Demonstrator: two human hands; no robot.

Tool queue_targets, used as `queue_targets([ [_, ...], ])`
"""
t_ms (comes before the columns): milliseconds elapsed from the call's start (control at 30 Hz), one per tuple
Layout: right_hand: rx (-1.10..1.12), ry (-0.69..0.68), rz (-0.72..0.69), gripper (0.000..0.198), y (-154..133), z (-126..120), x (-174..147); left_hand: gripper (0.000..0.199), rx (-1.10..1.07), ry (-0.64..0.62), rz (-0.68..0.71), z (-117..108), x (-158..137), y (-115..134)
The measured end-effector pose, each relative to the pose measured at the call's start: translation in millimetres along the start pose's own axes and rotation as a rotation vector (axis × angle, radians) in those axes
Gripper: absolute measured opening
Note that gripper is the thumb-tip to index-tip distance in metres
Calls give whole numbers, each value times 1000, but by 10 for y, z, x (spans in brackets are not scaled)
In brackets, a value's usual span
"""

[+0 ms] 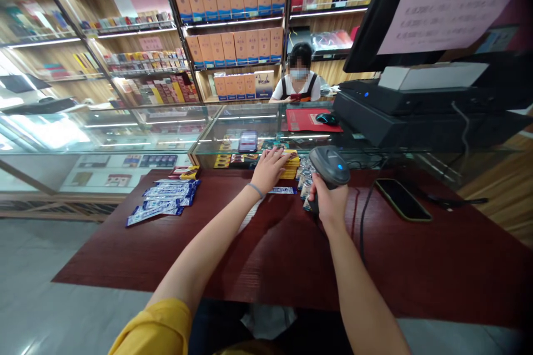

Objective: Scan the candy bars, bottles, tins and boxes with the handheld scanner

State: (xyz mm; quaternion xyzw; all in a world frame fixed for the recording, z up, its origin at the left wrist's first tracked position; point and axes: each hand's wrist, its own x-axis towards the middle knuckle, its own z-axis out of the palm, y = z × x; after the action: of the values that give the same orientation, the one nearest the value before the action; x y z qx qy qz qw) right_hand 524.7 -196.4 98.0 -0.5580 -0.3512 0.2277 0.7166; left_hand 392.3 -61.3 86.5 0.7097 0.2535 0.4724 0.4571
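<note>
My right hand (331,199) is wrapped round the handle of a dark barcode scanner (328,163), which shows a small blue light. Its head is raised above the counter, close to some shiny small packets (306,172). My left hand (270,168) reaches forward with its fingers stretched out, their tips at a stack of yellow packs (289,171); whether they touch it I cannot tell. Just below that stack lies one blue-and-white sachet (283,191). More blue-and-white sachets (170,197) are heaped on the left of the counter, with red-and-yellow packs (184,172) behind them.
On the dark red counter (266,266), a phone (403,199) lies at right beside a cable. A glass display case (166,127) runs behind. A monitor (375,16) and black till equipment (387,116) stand at right. Beyond the glass sits a masked person (297,86).
</note>
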Motion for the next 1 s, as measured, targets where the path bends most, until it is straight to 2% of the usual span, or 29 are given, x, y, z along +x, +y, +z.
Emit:
queue_targets([
  [133,1,-15,-9,29,25,34,-32,48,259,37,123,-386,-325,0],
  [267,-68,-94,-46,31,32,82,-109,39,526,120,172,-963,-743,-88],
  [367,-100,-211,-77,34,41,147,-190,36,733,199,140,-1446,-1068,-124],
  [533,-139,-356,-35,37,173,324,-366,34,1115,247,46,-2225,-1580,-132],
  [667,-216,-414,2,34,302,466,-533,34,1275,262,-42,-2714,-1985,-102],
  [800,-321,-498,21,38,398,538,-645,37,1338,279,-127,-2989,-2335,-67],
  [1000,-449,-607,-18,50,449,554,-706,44,1358,313,-207,-3109,-2563,-147],
])
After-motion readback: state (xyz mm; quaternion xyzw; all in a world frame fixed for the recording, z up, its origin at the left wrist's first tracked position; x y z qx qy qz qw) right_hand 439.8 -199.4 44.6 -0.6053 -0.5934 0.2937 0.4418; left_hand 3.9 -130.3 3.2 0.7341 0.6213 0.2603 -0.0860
